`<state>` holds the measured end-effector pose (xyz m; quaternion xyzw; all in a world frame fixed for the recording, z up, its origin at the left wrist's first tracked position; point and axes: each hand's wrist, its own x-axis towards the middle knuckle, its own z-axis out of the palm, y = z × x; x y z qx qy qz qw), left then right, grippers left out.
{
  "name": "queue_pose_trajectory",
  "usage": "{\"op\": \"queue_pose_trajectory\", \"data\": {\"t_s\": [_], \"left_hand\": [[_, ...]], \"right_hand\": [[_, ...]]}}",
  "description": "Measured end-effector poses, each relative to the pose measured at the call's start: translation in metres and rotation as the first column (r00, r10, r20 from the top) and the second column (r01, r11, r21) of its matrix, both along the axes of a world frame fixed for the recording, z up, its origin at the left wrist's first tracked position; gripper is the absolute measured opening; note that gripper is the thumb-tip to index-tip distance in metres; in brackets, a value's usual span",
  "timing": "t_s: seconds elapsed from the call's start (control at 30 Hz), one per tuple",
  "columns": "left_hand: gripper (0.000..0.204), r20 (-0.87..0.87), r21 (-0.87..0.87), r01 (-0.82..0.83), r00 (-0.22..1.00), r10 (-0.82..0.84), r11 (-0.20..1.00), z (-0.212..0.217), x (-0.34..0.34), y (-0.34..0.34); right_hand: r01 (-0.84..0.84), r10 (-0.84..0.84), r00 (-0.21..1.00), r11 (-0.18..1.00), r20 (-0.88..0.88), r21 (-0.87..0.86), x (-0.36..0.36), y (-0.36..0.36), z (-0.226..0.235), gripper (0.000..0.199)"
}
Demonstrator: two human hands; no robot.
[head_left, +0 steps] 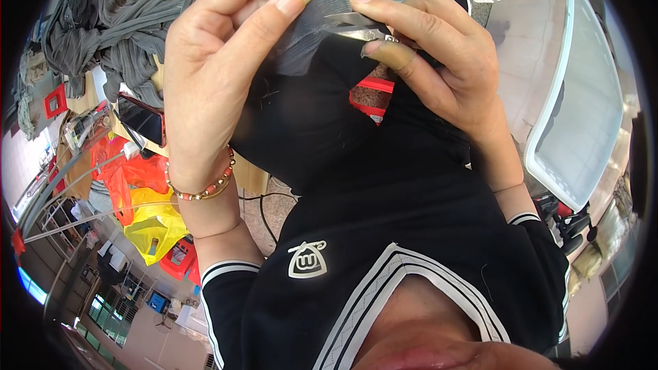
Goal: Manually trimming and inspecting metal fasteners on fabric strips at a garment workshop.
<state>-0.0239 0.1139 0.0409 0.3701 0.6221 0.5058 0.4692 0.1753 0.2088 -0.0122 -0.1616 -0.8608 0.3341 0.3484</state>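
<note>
My left hand (212, 62) pinches a grey ribbed knit piece (301, 44) between thumb and fingers, holding it up in front of my chest. Its thinner lower part hangs over my dark clothing. Facing it from the right, my right hand (445, 55) grips small metal thread snips (353, 26). The blades point left and lie against the edge of the knit. The snips' handle is mostly hidden by my fingers, and a tan covering wraps my right thumb.
Long grey knit pieces (130, 24) lie heaped on the wooden table at the far left. Near them is a dark phone (142, 118). Red (127, 171) and yellow plastic bags (154, 223) hang to the left. A translucent plastic bin (582, 109) stands at the right.
</note>
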Motion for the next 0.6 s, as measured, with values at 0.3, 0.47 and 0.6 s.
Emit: {"op": "queue_pose_trajectory", "data": {"t_s": [0.3,0.47,0.6], "left_hand": [[0.022,0.123,-0.029,0.215,0.970,-0.210,0.976,-0.003,-0.012,0.016],[0.028,0.072,-0.025,0.292,0.954,-0.289,0.956,0.005,-0.022,0.002],[0.035,-0.025,-0.071,0.287,0.957,-0.290,0.955,0.008,-0.037,-0.010]], "right_hand": [[-0.066,-0.041,0.992,0.638,-0.120,-0.767,-0.021,0.000,0.004,0.027],[-0.124,-0.029,0.983,0.629,-0.183,-0.767,-0.022,0.007,0.005,0.013],[-0.135,-0.092,0.971,0.545,-0.219,-0.828,-0.017,0.013,0.003,0.014]]}}
